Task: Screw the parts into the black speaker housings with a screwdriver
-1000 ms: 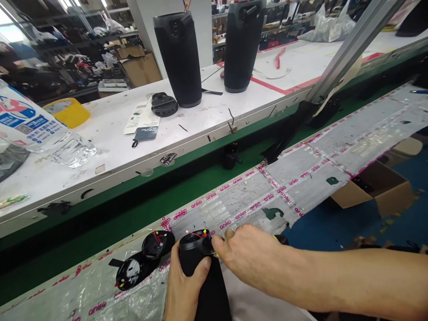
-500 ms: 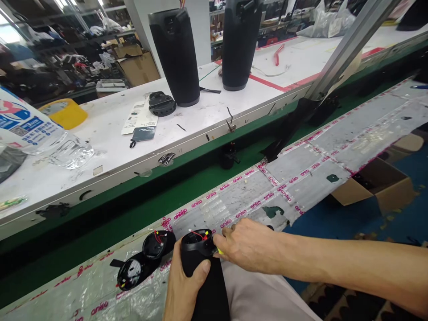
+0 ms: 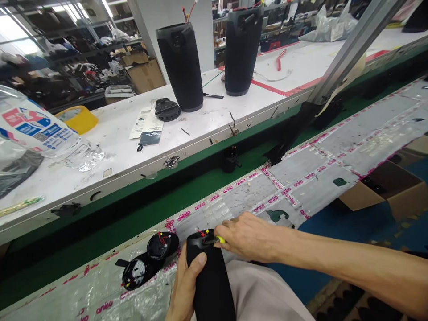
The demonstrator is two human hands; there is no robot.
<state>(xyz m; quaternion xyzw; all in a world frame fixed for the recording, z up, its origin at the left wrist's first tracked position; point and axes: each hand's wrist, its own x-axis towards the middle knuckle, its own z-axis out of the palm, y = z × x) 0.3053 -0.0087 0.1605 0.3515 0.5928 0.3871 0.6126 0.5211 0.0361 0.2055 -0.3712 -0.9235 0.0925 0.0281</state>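
1. While your left hand (image 3: 185, 285) is wrapped round the black speaker (image 3: 210, 276), thumb across the front and fingers behind, the body sits upright against your lap at the near edge of the taped bench (image 3: 334, 147). That's a closed grip on the upper body, just under the open end.

2. Your right hand (image 3: 249, 236) comes in from the right, fingertips pinched together on a small yellow-tipped bit (image 3: 220, 240) right at the speaker's open top. I can't tell whether that's a tool or a connector, it's too small.

3. Red wires (image 3: 201, 232) poke out of the open end, right beside your pinch. I'd guess they're thin and easy to tug loose, so go gentle.

4. Handling guess: the body looks stiff, with a cloth-like skin that shouldn't be slippery, and probably has some weight. Holding it round the middle or upper body like you are seems best, and keep off the open rim and wiring.

5. Just left of it on the bench lie two black end caps (image 3: 147, 263), wired too and touching each other.

6. On the far white table (image 3: 110, 151) stand two more tall speakers (image 3: 182, 67), well apart from you, with a plastic bottle (image 3: 43, 133) lying far left.
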